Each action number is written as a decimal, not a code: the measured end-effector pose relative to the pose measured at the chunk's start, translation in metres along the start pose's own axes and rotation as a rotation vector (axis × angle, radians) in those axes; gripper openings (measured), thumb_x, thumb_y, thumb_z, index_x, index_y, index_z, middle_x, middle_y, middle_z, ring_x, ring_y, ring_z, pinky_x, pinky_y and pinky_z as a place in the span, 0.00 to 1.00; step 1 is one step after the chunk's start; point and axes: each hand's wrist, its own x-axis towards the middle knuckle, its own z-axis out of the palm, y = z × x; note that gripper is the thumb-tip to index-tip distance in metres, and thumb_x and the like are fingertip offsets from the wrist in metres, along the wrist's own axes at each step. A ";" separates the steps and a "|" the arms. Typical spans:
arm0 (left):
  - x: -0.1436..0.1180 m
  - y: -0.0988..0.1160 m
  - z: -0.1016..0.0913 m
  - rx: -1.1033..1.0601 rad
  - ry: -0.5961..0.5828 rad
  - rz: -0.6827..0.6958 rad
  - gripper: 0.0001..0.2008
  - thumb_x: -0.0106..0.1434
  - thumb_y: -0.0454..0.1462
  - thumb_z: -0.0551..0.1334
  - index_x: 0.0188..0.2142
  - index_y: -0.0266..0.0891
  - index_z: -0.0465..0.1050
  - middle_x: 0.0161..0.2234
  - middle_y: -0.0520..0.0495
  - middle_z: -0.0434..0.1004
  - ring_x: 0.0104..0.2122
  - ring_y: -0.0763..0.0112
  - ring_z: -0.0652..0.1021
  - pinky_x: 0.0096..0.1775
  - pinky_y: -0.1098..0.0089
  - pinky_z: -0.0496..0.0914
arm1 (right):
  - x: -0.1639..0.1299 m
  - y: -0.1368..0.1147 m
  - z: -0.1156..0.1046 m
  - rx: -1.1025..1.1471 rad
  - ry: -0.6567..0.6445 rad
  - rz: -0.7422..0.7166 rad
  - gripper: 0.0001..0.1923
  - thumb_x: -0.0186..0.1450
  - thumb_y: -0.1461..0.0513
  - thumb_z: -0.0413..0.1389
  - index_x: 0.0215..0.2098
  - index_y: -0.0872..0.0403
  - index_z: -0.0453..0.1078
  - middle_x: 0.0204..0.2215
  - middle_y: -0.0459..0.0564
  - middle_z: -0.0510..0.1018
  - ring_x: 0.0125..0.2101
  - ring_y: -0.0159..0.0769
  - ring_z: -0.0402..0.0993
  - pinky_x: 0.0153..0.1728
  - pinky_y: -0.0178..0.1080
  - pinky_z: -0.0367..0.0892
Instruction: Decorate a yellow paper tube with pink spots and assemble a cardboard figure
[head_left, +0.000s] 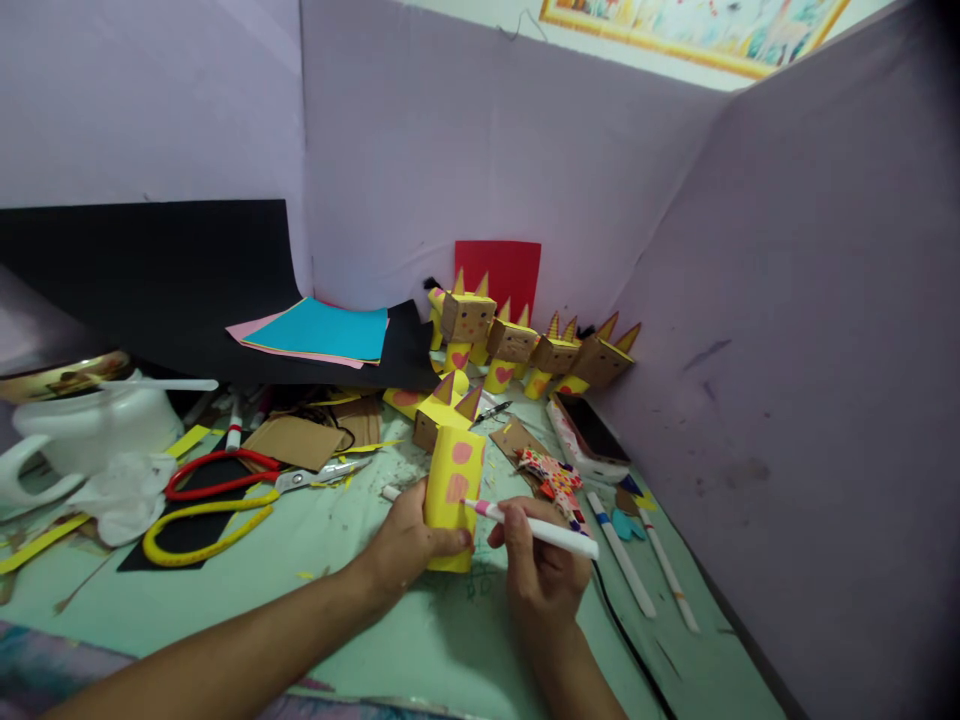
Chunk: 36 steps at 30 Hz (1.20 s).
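A yellow paper tube (450,525) with pink spots stands tilted in front of me, held near its lower end by my left hand (405,540). The thumb lies across the tube's front. My right hand (544,570) grips a white marker pen (559,535) with a pink tip. That tip touches, or nearly touches, the tube beside a pink spot. Right behind the tube is a cardboard head (426,432) with purple-and-yellow horns; whether it is joined to the tube I cannot tell.
Several finished cardboard animals (514,340) line the back wall. Left lie scissors (225,485), a white teapot-like vessel (97,430), cardboard scraps (294,442) and coloured paper sheets (322,330). Right are a phone (596,425), a patterned ribbon (553,475), and more markers (622,555).
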 end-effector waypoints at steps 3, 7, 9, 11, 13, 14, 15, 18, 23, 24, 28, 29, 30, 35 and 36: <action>-0.001 0.000 0.000 -0.009 -0.016 0.001 0.26 0.38 0.34 0.69 0.40 0.35 0.67 0.27 0.51 0.76 0.27 0.70 0.74 0.29 0.71 0.68 | 0.002 -0.001 0.001 -0.003 0.006 0.013 0.07 0.66 0.66 0.52 0.30 0.53 0.70 0.20 0.43 0.73 0.20 0.29 0.69 0.21 0.32 0.64; -0.001 -0.001 -0.001 -0.009 -0.034 0.006 0.27 0.38 0.35 0.69 0.40 0.35 0.67 0.28 0.50 0.76 0.27 0.69 0.74 0.29 0.70 0.68 | 0.002 0.000 0.002 0.009 0.017 0.034 0.07 0.66 0.65 0.52 0.31 0.54 0.70 0.20 0.43 0.73 0.20 0.29 0.69 0.21 0.31 0.64; -0.001 -0.001 -0.001 -0.002 -0.022 0.000 0.27 0.38 0.35 0.69 0.40 0.35 0.67 0.28 0.50 0.76 0.27 0.69 0.74 0.30 0.70 0.68 | 0.001 0.000 0.002 0.017 0.013 0.031 0.06 0.66 0.65 0.52 0.31 0.54 0.70 0.20 0.43 0.73 0.19 0.29 0.69 0.20 0.31 0.64; -0.001 -0.001 -0.001 -0.003 -0.017 -0.001 0.26 0.38 0.35 0.69 0.39 0.35 0.67 0.27 0.50 0.76 0.27 0.69 0.74 0.29 0.70 0.68 | 0.001 -0.002 0.001 0.005 0.015 0.036 0.07 0.66 0.64 0.52 0.31 0.54 0.70 0.20 0.43 0.73 0.19 0.29 0.69 0.20 0.32 0.63; -0.001 -0.001 -0.001 -0.020 -0.027 0.002 0.26 0.37 0.35 0.70 0.39 0.35 0.67 0.27 0.50 0.76 0.26 0.70 0.74 0.29 0.71 0.68 | 0.002 -0.005 0.001 -0.030 0.062 0.048 0.09 0.67 0.63 0.52 0.29 0.54 0.70 0.18 0.42 0.72 0.19 0.30 0.69 0.21 0.33 0.64; -0.001 0.000 -0.001 -0.032 -0.034 0.002 0.26 0.37 0.35 0.70 0.39 0.35 0.67 0.27 0.50 0.76 0.26 0.69 0.74 0.29 0.70 0.68 | 0.003 -0.005 0.000 -0.045 0.094 0.052 0.10 0.67 0.62 0.51 0.28 0.54 0.70 0.18 0.42 0.71 0.19 0.30 0.69 0.22 0.33 0.64; -0.001 0.000 -0.001 -0.045 -0.038 -0.001 0.27 0.37 0.35 0.70 0.39 0.35 0.67 0.27 0.50 0.76 0.26 0.69 0.74 0.29 0.70 0.68 | 0.003 -0.006 0.000 -0.052 0.122 0.057 0.11 0.67 0.62 0.51 0.28 0.54 0.70 0.17 0.42 0.71 0.20 0.30 0.70 0.23 0.34 0.64; -0.001 0.002 0.000 -0.071 -0.032 -0.019 0.28 0.36 0.35 0.71 0.40 0.36 0.68 0.28 0.49 0.77 0.26 0.68 0.75 0.29 0.70 0.68 | 0.003 -0.003 -0.001 -0.023 0.178 0.107 0.12 0.68 0.60 0.51 0.29 0.54 0.71 0.18 0.43 0.73 0.22 0.32 0.71 0.27 0.37 0.65; -0.001 0.002 0.001 -0.070 -0.035 -0.017 0.27 0.36 0.35 0.70 0.38 0.35 0.68 0.26 0.49 0.76 0.25 0.69 0.75 0.28 0.70 0.68 | 0.000 0.000 0.000 0.071 0.166 0.161 0.09 0.68 0.60 0.51 0.35 0.54 0.72 0.19 0.42 0.74 0.22 0.33 0.73 0.26 0.37 0.67; -0.001 0.001 0.001 -0.065 -0.040 -0.013 0.26 0.37 0.35 0.70 0.38 0.35 0.68 0.26 0.50 0.76 0.25 0.69 0.75 0.28 0.70 0.68 | 0.000 0.000 0.000 0.080 0.150 0.151 0.08 0.68 0.61 0.51 0.36 0.54 0.72 0.19 0.42 0.74 0.21 0.32 0.73 0.25 0.36 0.67; -0.001 0.001 0.000 -0.056 -0.042 -0.011 0.25 0.37 0.35 0.70 0.37 0.35 0.67 0.26 0.50 0.76 0.25 0.69 0.75 0.29 0.70 0.68 | 0.001 -0.003 -0.001 0.069 0.085 0.120 0.07 0.67 0.62 0.51 0.36 0.54 0.71 0.20 0.42 0.75 0.20 0.31 0.74 0.24 0.34 0.67; -0.001 0.001 0.000 -0.056 -0.043 -0.010 0.25 0.37 0.35 0.70 0.37 0.35 0.67 0.26 0.50 0.76 0.25 0.69 0.74 0.29 0.70 0.68 | 0.001 -0.003 -0.001 0.062 0.077 0.114 0.07 0.67 0.62 0.51 0.35 0.54 0.70 0.20 0.42 0.75 0.21 0.32 0.74 0.24 0.34 0.67; -0.002 0.001 0.000 -0.055 -0.043 -0.010 0.26 0.37 0.35 0.70 0.38 0.35 0.67 0.26 0.50 0.76 0.25 0.69 0.74 0.28 0.71 0.67 | 0.001 -0.004 -0.002 0.055 0.073 0.110 0.07 0.66 0.62 0.51 0.34 0.54 0.70 0.20 0.42 0.75 0.21 0.32 0.74 0.23 0.34 0.67; -0.002 0.001 -0.001 -0.060 -0.044 -0.011 0.26 0.37 0.35 0.71 0.38 0.35 0.69 0.26 0.50 0.77 0.25 0.69 0.74 0.28 0.71 0.67 | 0.000 -0.005 -0.003 0.021 0.076 0.120 0.07 0.66 0.60 0.51 0.32 0.54 0.68 0.19 0.43 0.74 0.18 0.32 0.72 0.19 0.33 0.63; -0.001 0.000 -0.001 -0.062 -0.042 -0.009 0.26 0.37 0.35 0.71 0.38 0.35 0.69 0.27 0.49 0.77 0.25 0.69 0.74 0.28 0.71 0.67 | 0.000 -0.005 -0.003 0.020 0.075 0.123 0.08 0.66 0.60 0.51 0.32 0.55 0.68 0.19 0.43 0.74 0.17 0.31 0.71 0.18 0.32 0.63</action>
